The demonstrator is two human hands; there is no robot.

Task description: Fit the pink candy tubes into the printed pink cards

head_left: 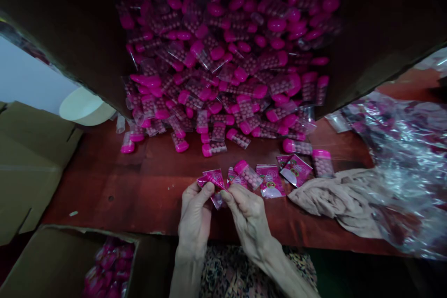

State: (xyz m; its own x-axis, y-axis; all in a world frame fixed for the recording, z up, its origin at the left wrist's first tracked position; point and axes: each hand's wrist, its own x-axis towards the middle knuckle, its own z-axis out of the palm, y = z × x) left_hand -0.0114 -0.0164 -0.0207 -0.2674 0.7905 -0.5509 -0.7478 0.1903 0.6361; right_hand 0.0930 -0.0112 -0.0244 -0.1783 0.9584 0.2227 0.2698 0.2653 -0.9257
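Observation:
Near the table's front edge my left hand (196,214) pinches a pink printed label (215,179) between thumb and fingers. My right hand (248,212) is closed on the same label's right side, close to the left thumb. Fingers cover part of the label, so its full shape is hidden. Just beyond my right hand, a small clear bottle with a pink cap (247,174), full of round pink balls, lies across more labels. A stack of pink labels (270,180) is to its right, with a few loose labels (296,170) beside it.
A big heap of pink-capped bottles (226,88) spills from a large box onto the red table (139,186). To the right are a crumpled cloth (335,200) and clear plastic bags (415,158). A white bowl (85,107) stands left; a cardboard box (45,260) below holds wrapped pink items.

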